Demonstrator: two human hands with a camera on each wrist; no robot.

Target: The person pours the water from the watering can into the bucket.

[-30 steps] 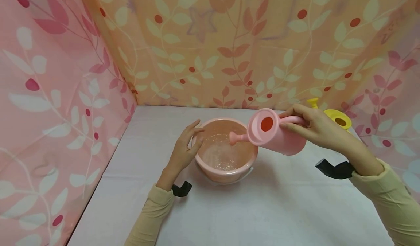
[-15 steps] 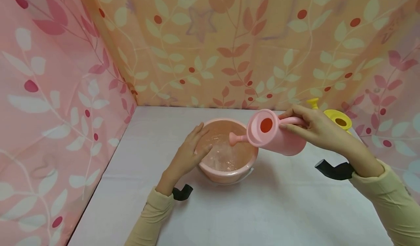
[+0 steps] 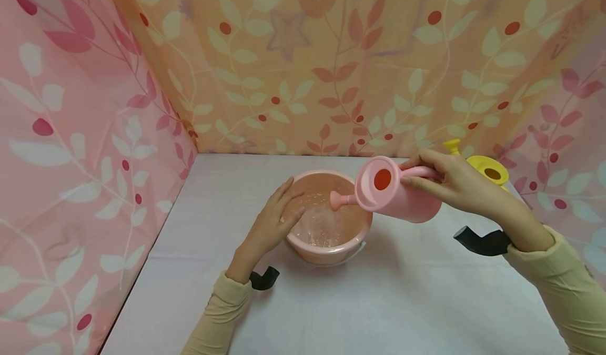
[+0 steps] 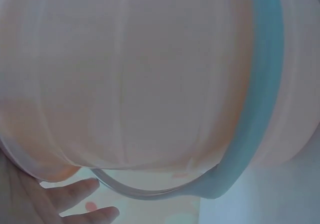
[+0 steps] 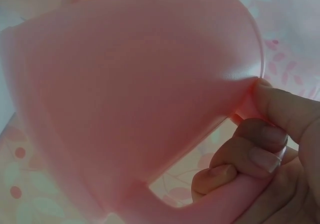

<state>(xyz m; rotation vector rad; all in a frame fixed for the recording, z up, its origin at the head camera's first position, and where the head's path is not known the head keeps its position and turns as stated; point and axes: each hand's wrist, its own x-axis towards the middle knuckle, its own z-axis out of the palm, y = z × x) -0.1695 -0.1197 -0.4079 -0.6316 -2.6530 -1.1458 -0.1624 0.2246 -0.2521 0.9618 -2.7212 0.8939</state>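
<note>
My right hand [image 3: 447, 179] grips the handle of a pink watering can [image 3: 412, 205], its fingers curled round it in the right wrist view [image 5: 250, 159]. The can is tipped left, its spout [image 3: 342, 200] over a pink bucket [image 3: 326, 251]. Water falls from the spout into the bucket, where ripples and splashes show. My left hand [image 3: 270, 221] lies at the bucket's left rim with fingers extended over it. In the left wrist view the bucket's wall [image 4: 125, 84] fills most of the picture, with fingertips [image 4: 82, 191] by the rim.
A yellow watering can [image 3: 483, 164] stands at the back right, partly behind my right hand. The bucket's pale handle [image 3: 352, 252] hangs down at its front. Patterned cloth [image 3: 293, 71] walls the white table [image 3: 369, 313] at the back and sides.
My left hand has shifted right and its fingers now reach further over the rim. The pink watering can stays nearly still, tipped over the bucket.
</note>
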